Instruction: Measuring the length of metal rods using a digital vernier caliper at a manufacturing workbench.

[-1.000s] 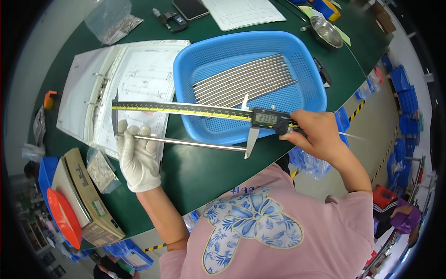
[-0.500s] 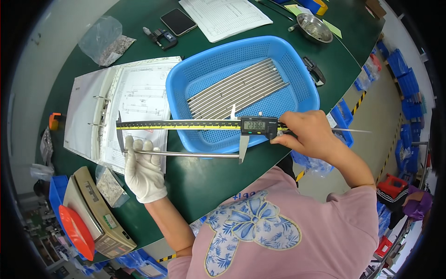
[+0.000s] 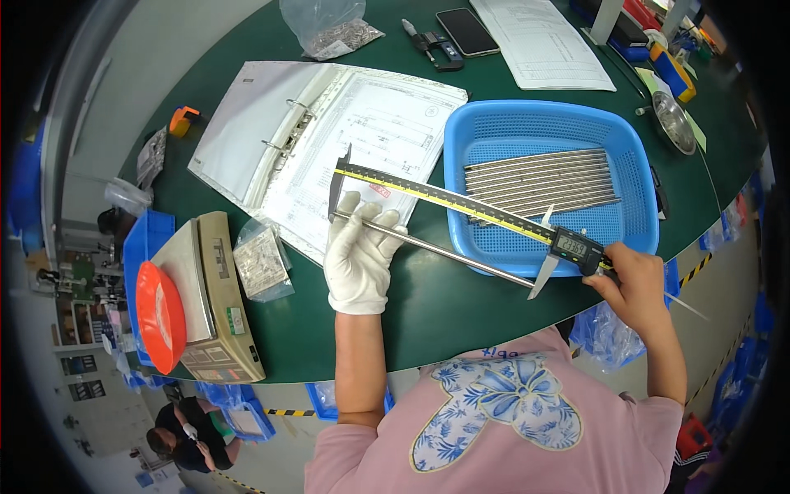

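My left hand [image 3: 360, 263], in a white glove, holds a thin metal rod [image 3: 461, 255] near its left end. The rod lies between the long jaws of a digital caliper [image 3: 461, 200], one jaw at each end of it. Bare, my right hand [image 3: 638, 284] grips the caliper at its display end, with thumb and fingers closed round it. Both rod and caliper slope down to the right, over an open ring binder [image 3: 395, 107] and the front of a blue perforated basket [image 3: 547, 109]. Several similar metal rods [image 3: 539, 177] lie side by side in the basket.
On the green table [image 3: 329, 354] a scale [image 3: 216, 272] with a red scoop-shaped tray [image 3: 160, 317] stands at left. A micrometer [image 3: 436, 48], a phone [image 3: 467, 31] and papers [image 3: 543, 49] lie behind; a metal bowl [image 3: 673, 122] is far right. Another person [image 3: 193, 436] shows at lower left.
The view has turned, so the table's contents sit farther right. Caliper and rod, roughly level before, now slant down to the right. Both hands keep their grips.
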A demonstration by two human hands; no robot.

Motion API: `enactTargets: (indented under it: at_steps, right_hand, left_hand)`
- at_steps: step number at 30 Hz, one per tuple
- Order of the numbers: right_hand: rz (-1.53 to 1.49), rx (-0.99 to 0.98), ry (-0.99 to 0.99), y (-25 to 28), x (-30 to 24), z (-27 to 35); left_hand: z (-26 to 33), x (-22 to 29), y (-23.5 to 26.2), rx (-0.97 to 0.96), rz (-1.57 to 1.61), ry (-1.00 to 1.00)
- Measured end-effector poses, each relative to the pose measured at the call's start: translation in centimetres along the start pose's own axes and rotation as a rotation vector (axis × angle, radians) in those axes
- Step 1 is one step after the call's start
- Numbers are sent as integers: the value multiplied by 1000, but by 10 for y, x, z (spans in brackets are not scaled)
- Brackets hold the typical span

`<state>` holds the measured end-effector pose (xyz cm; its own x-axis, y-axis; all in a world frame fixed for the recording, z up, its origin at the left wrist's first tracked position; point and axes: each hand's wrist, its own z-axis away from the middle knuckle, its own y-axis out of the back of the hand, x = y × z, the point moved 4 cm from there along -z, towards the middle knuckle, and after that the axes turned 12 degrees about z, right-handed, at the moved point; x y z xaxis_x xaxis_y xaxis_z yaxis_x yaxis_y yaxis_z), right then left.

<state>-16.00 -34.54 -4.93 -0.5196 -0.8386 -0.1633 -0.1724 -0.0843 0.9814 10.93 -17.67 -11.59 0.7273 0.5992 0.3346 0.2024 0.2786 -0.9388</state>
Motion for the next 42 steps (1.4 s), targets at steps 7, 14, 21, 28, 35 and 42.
enactTargets:
  at_steps: [7, 14, 21, 28, 35, 42]
  right_hand:
    - [33, 13, 0, 0, 2, -2]
    - [20, 13, 20, -1, 3, -1]
    - [-14, 46, 54, -1, 0, 0]
    - [1, 53, 64, -1, 4, 3]
    - [-232, 312, -153, 46, 32, 20]
    - [-476, 603, -519, 48, 86, 76]
  left_hand:
    - [-2, 3, 2, 91, 12, 5]
    - [-4, 7, 0, -2, -43, 16]
    - [-1, 11, 3, -97, -6, 52]
    - [-5, 12, 3, -106, -70, -27]
    - [-16, 20, -78, -184, -408, -319]
    - [-50, -101, -206, -696, -1213, -299]
